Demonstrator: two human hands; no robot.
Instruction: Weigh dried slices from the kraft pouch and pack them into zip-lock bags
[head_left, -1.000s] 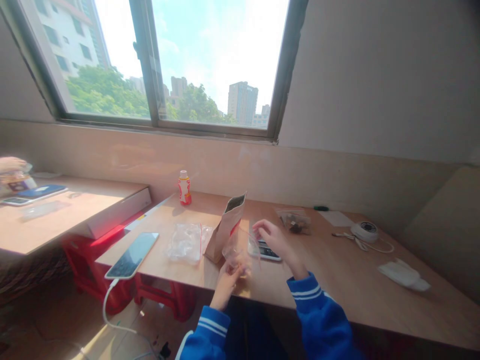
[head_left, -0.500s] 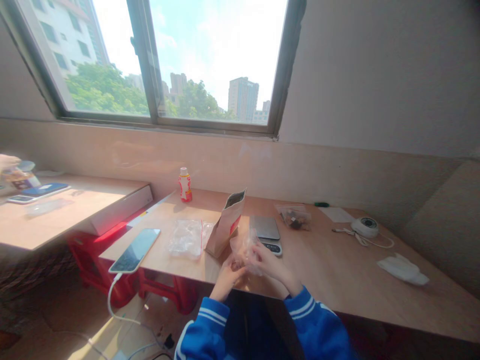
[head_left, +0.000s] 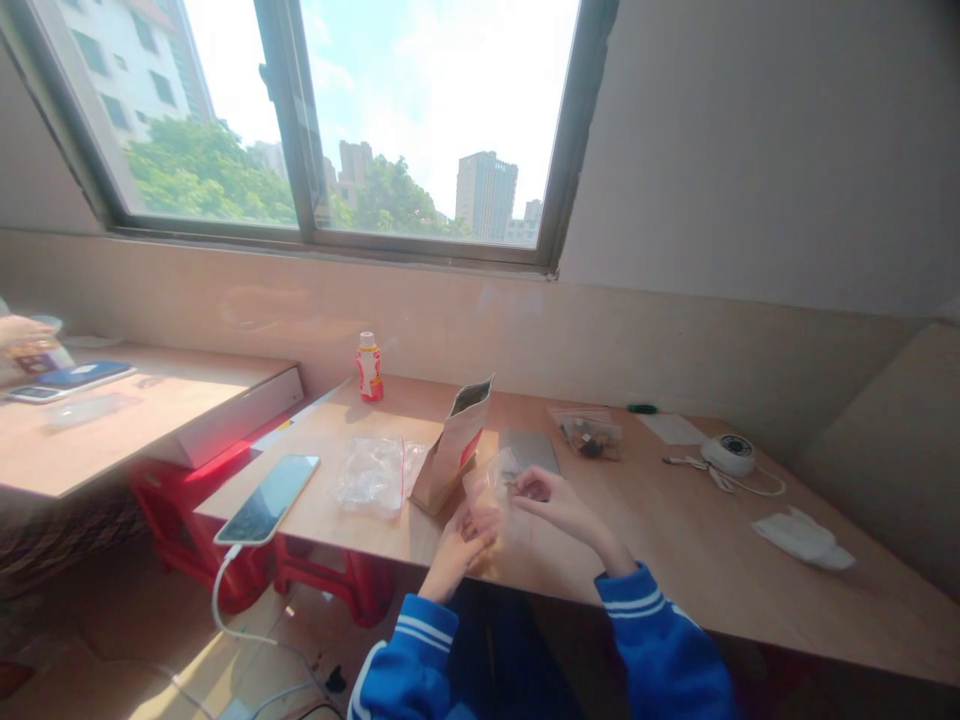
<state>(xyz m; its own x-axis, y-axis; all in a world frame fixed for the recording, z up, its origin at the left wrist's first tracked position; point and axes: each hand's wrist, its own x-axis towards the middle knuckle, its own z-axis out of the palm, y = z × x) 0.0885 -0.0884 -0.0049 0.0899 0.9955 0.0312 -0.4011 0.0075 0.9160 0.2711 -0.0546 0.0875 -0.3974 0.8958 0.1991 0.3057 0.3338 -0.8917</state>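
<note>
Person's L hand (head_left: 460, 543) gripping clear bag (head_left: 487, 482) btwn 2 hands, R hand (head_left: 555, 503) curled at bag's edge, can't tell if gripping, paper pouch (head_left: 448, 455) just beyond L, grey plate (head_left: 538, 450) beyond R

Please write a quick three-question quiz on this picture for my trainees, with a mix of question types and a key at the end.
1. Multiple choice. What does the left hand hold?
A) A red-and-white bottle
B) A clear plastic bag
C) A white dome-shaped device
2. True or false. The brown paper bag stands with its top open.
3. Fill the gap. The phone has a white ____ plugged into its near end.

Key
1. B
2. True
3. cable
</note>
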